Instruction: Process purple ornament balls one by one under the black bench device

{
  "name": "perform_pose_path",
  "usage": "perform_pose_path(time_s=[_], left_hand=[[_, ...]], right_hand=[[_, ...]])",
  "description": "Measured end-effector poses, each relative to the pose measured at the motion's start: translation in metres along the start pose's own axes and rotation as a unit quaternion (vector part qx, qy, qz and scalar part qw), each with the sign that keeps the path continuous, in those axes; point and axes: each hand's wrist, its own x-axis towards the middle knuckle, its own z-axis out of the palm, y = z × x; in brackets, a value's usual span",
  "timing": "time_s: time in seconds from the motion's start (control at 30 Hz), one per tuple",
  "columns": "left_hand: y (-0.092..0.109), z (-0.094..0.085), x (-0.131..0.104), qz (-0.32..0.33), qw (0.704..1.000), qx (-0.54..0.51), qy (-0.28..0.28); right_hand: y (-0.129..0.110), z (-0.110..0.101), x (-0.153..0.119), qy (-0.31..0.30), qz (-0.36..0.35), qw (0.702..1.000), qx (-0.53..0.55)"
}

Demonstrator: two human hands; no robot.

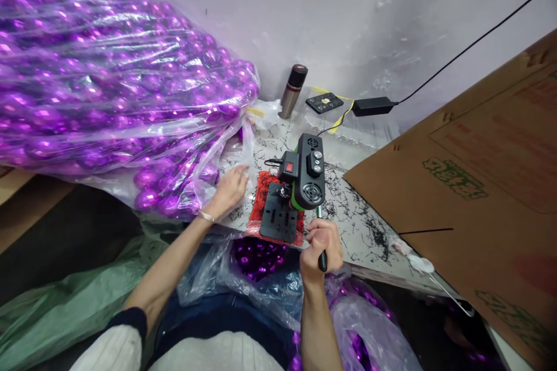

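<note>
My right hand (324, 246) is wrapped round the black-gripped lever (322, 261) of a small black bench machine (311, 171). The machine has round vents, silver buttons, a red switch and a flat slotted plate (278, 217), and it stands on a red mat (261, 185). To its left, my left hand (230, 188) is low over the table by the loose mouth of a clear plastic bag (246, 139). Its fingers are bent and close together; anything between them is too small to make out. Shiny purple balls (148, 197) fill the bag.
A steel thermos (292, 93), a dark phone (324, 102) and a black power adapter (372, 106) are along the wall. Black scraps litter the white table (348, 232). A large cardboard box (470, 174) leans in at right. Bagged purple balls (261, 258) hang below the table's front edge.
</note>
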Motion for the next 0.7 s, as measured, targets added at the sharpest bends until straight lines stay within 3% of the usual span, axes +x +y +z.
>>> perform_pose_path(time_s=[0.1, 0.23, 0.33, 0.43, 0.5, 0.57, 0.63, 0.7], left_hand=[[-0.022, -0.021, 0.043, -0.074, 0.990, 0.121, 0.000], [-0.037, -0.040, 0.037, -0.045, 0.960, 0.275, -0.024], [-0.029, -0.051, 0.022, 0.039, 0.953, 0.292, -0.063], [-0.013, -0.062, 0.024, 0.103, 0.944, 0.312, -0.028], [-0.005, -0.071, 0.035, 0.098, 0.934, 0.344, 0.013], [-0.002, -0.079, 0.049, 0.056, 0.922, 0.382, 0.023], [-0.004, -0.087, 0.064, 0.004, 0.911, 0.413, -0.002], [-0.008, -0.096, 0.077, -0.031, 0.902, 0.428, -0.036]], right_hand=[[0.001, -0.001, -0.002, -0.008, 0.001, 1.000, 0.002], [0.005, 0.000, -0.007, -0.007, 0.014, 1.000, 0.017], [0.009, 0.003, -0.006, 0.027, 0.027, 0.998, 0.040], [0.009, 0.008, -0.009, 0.105, 0.043, 0.992, 0.048], [0.005, 0.010, -0.020, 0.158, 0.073, 0.983, 0.050], [-0.004, 0.011, -0.041, 0.168, 0.146, 0.973, 0.062], [-0.016, 0.013, -0.067, 0.108, 0.237, 0.963, 0.077], [-0.027, 0.021, -0.087, 0.012, 0.261, 0.961, 0.093]])
